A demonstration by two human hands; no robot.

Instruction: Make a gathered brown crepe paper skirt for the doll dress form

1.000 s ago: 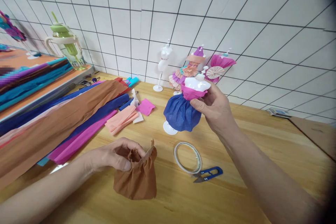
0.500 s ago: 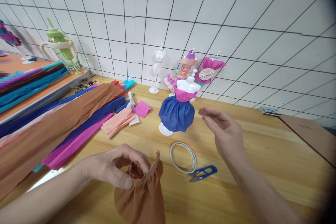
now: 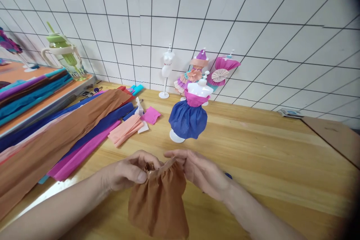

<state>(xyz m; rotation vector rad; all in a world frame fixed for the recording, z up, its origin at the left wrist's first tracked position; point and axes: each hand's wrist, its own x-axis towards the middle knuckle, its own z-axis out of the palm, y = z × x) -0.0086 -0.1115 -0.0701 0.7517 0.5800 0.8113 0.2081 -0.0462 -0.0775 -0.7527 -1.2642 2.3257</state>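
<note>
A brown gathered paper skirt (image 3: 159, 202) hangs over the near part of the table, its waistband at the top. My left hand (image 3: 129, 170) is closed on the left side of the waistband, thumb in front and fingers behind or inside. At the waistband's right end is my right hand (image 3: 201, 170), its fingers reaching past the edge and partly hidden by the skirt. Beyond both hands, a small white dress form (image 3: 200, 89) wears a pink top and a blue gathered skirt (image 3: 188, 120). Only a blue bit of the thread snips (image 3: 228, 176) shows beside my right wrist.
Long crepe paper strips (image 3: 70, 120) cover the left side. Peach paper (image 3: 125, 130) and a pink scrap (image 3: 152, 115) lie beside them. A bare dress form (image 3: 168, 65) and dressed ones stand by the tiled wall. A bottle (image 3: 66, 58) is back left, a brown board (image 3: 332, 138) right.
My right hand has come left and down from beside the blue skirt to the brown skirt's waistband. The brown skirt shifted slightly right and up. The tape roll is now hidden, the snips mostly so.
</note>
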